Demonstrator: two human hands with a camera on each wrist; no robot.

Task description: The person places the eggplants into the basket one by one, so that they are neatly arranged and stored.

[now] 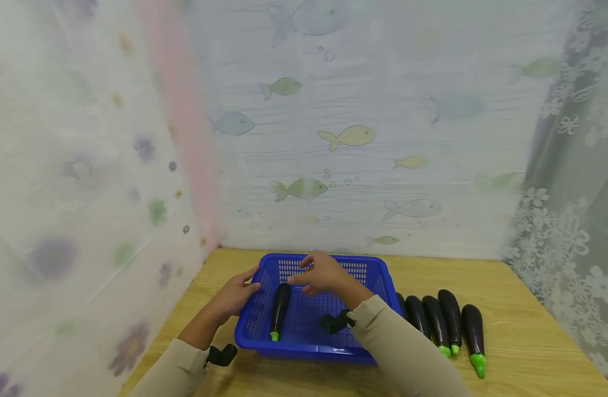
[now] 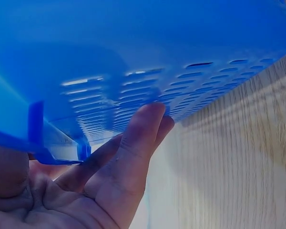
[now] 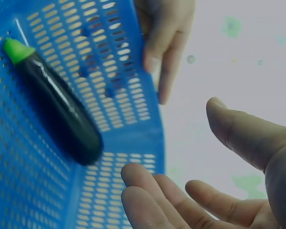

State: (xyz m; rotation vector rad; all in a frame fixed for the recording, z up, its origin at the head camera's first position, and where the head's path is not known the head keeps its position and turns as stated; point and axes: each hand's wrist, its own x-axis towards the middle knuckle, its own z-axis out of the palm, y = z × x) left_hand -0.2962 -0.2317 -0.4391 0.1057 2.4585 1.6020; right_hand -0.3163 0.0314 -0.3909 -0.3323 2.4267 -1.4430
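The left hand point(image 1: 236, 295) holds the left wall of the blue basket point(image 1: 289, 344), thumb over the rim, fingers point(image 2: 142, 129) under it. The right hand point(image 1: 322, 274) hovers above the basket, its grip loose and holding nothing. 1 eggplant point(image 1: 280, 310) lies inside. 4 eggplants point(image 1: 445, 321) lie in a row on the bench point(image 1: 522, 331) just right of it.

— Where am I working here?
— At a makeshift home-style booth: my wooden table point(image 1: 522, 342) is boxed in by a fish-print curtain point(image 1: 353, 138) behind and flowered sheer curtains point(image 1: 566, 220) at both sides.
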